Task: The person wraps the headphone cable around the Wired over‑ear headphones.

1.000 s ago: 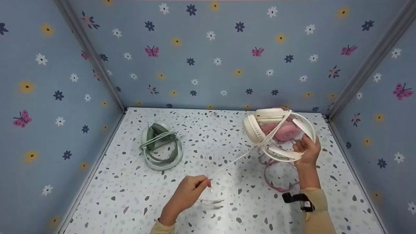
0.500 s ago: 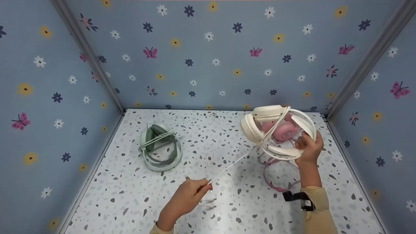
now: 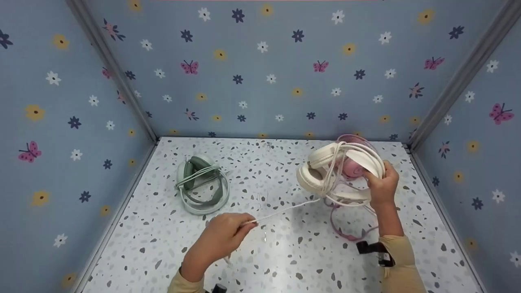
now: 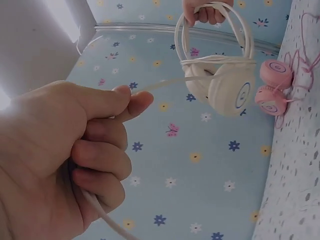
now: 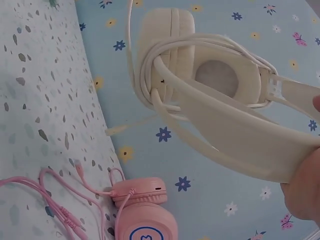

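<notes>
Cream headphones [image 3: 321, 157] with cushioned cups [image 4: 226, 91]: right hand [image 3: 383, 184] grips the arched band [image 3: 364, 160], left hand [image 3: 223, 232] pinches the slender cable [image 3: 285, 210].

The person's left hand [image 3: 222, 234] has moved leftward, leaving the thin white cable [image 3: 292, 207] at a flatter slant. The cream-white over-ear headphones [image 3: 362, 160] have turned, their round padded ear cups [image 3: 310, 181] dipping lower.

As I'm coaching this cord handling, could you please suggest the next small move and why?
I'd probably have the left hand bring the cord once more around the white headphones: it pinches a free length, the cord already loops round them several times, and the right hand grips their headband.
</notes>
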`<action>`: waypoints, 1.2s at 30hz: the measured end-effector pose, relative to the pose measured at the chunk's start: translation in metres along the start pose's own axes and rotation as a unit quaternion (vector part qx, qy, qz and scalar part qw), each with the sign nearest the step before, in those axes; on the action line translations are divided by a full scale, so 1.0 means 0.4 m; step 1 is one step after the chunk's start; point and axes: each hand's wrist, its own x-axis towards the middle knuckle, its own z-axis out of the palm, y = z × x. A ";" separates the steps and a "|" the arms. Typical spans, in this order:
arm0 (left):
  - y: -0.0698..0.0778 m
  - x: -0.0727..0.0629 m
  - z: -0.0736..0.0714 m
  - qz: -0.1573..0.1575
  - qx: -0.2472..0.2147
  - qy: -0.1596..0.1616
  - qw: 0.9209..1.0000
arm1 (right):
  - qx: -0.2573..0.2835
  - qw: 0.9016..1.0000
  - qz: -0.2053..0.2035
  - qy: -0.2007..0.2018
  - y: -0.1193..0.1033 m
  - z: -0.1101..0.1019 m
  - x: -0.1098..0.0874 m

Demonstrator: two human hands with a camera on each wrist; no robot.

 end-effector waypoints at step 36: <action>-0.129 0.302 -0.062 0.163 0.063 -0.008 0.985 | 0.285 0.766 0.132 -0.561 0.032 0.053 -0.075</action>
